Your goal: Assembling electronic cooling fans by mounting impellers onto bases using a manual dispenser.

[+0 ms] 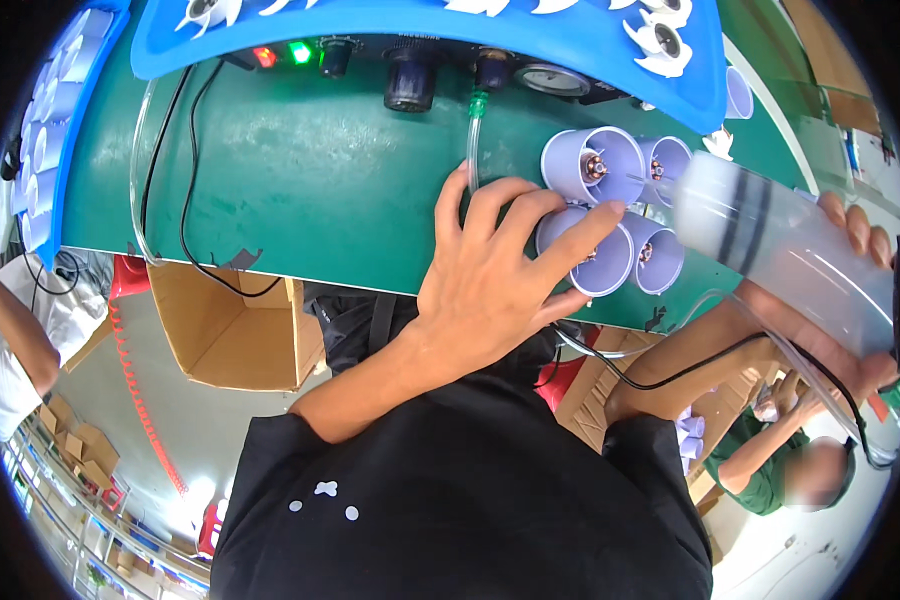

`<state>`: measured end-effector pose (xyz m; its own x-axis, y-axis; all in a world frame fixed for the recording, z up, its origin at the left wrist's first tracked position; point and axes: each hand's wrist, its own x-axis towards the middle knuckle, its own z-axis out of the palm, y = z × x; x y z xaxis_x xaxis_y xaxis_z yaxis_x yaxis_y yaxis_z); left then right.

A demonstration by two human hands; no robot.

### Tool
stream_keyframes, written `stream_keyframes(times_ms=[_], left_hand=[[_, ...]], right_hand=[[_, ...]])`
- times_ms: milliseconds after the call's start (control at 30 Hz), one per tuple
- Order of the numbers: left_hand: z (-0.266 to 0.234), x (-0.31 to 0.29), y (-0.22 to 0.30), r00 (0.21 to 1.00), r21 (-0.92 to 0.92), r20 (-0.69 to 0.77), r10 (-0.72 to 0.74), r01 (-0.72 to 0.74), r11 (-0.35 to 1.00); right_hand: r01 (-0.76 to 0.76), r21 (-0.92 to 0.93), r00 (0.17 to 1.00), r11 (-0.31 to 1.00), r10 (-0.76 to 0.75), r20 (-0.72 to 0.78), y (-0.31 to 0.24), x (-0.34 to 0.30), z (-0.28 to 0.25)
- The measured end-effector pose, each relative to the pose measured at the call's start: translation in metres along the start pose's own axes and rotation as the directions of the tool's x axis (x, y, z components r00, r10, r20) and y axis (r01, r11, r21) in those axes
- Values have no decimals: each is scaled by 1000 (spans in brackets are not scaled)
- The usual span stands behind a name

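My right hand [810,325] wraps around a large translucent dispensing syringe [790,235], tilted with its narrow tip pointing left over the lavender cups. A black band shows inside the barrel. My left hand [500,250] grips a near lavender cup [618,270] between index finger and thumb, its other fingers spread over the bench. Touching it stand a far-left lavender cup [568,165], a far-right cup [670,155] and a near-right cup [662,262]. Small copper-coloured parts on a central post show inside the cups; my finger partly covers the one in the gripped cup.
A black control box [370,75] with lit buttons, knobs and a gauge stands behind, under a blue tray [420,22] of white bladed parts. A clear hose [474,150] and black cable [192,180] cross the green bench [300,180]. Another person [770,450] sits at right.
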<state>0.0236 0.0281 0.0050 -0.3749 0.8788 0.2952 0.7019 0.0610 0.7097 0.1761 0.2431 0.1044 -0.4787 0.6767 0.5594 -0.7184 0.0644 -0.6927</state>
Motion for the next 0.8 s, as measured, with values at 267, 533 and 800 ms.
stream_keyframes(times_ms=[267, 533, 800], left_hand=[[-1, 1, -3, 1000, 7, 5, 18, -18, 1000], [0, 2, -4, 1000, 1, -5, 19, -19, 1000], [-2, 4, -1, 1000, 7, -21, -10, 11, 1000]], right_hand=[[-156, 117, 984, 981, 144, 107, 20, 2, 34], [-402, 230, 898, 886, 333, 287, 29, 5, 19], [-200, 13, 958, 980, 193, 211, 26, 18, 23]])
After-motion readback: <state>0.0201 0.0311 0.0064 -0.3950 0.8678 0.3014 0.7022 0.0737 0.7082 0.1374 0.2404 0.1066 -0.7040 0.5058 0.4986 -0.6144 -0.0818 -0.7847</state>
